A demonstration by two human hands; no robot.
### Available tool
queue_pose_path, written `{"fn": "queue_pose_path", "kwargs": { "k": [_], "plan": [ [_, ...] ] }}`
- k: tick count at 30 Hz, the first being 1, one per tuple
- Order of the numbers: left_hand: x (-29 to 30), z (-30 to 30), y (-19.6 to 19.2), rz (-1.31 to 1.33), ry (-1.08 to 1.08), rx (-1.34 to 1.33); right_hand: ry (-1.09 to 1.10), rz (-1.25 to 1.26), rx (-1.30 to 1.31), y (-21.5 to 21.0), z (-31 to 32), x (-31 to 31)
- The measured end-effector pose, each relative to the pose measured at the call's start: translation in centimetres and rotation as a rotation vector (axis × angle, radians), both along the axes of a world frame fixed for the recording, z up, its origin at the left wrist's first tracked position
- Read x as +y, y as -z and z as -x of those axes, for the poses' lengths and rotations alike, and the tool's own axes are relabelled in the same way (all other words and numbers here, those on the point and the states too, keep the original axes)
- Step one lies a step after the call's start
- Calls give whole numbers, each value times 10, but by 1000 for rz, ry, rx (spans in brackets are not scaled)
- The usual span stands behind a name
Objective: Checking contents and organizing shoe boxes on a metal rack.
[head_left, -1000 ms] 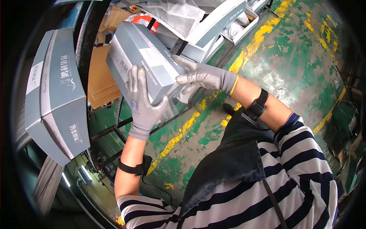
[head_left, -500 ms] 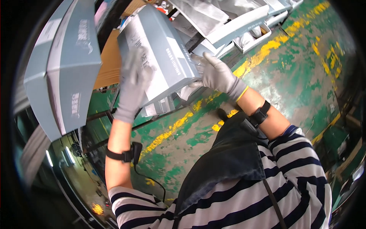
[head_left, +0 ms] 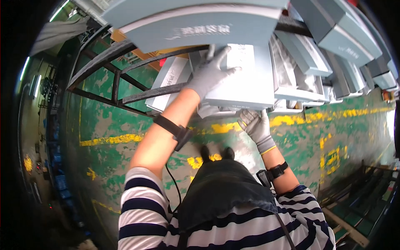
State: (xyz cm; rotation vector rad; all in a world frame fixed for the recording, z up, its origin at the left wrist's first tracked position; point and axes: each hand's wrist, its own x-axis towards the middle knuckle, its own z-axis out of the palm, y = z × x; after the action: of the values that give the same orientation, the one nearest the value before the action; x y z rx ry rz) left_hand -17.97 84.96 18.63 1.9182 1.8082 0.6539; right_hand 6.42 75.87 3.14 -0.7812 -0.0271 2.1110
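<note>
- The grey carton [head_left: 246,79] is held up in front of the person, just under a larger grey carton [head_left: 196,25] on the dark metal rack [head_left: 104,62], and above the green painted floor [head_left: 108,121].
- The left hand [head_left: 210,73], in a grey glove, lies flat on the near face of the grey carton with its fingers spread wide, pressing rather than gripping.
- The right hand [head_left: 257,125], also gloved, sits below the carton's near lower edge with its fingers curled in; it seems to carry the weight, though the contact itself is partly hidden.
- To the right, open trays with pale wrapping [head_left: 291,79] stand close beside the carton, and more stacked grey cartons [head_left: 333,37] lie further right.
- To handle it well, I judge the carton should stay level, with the lower hand bearing the load and the flat hand only steadying and guiding it.
- The carton's left side is close to the rack's crossbar, so a straight push, square to the opening, would keep a corner from catching on the bar or the trays.
</note>
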Motion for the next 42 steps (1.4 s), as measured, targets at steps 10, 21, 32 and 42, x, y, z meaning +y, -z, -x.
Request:
{"fn": "queue_pose_path", "kwargs": {
  "k": [10, 21, 32, 42],
  "plan": [
    [-154, 63, 85, -458, -604, -901, -409, -114, -502, 6, -19, -56],
    [-92, 46, -4, -510, 108, -481, 570, -1133, -1724, -166, 14, -49],
    [-78, 55, 11, -391, 248, -343, 164, -1013, -1621, -156, 67, -19],
    [-119, 5, -48, -470, 150, -257, 137, -1389, -2484, -232, -154, 111]
  ]
}}
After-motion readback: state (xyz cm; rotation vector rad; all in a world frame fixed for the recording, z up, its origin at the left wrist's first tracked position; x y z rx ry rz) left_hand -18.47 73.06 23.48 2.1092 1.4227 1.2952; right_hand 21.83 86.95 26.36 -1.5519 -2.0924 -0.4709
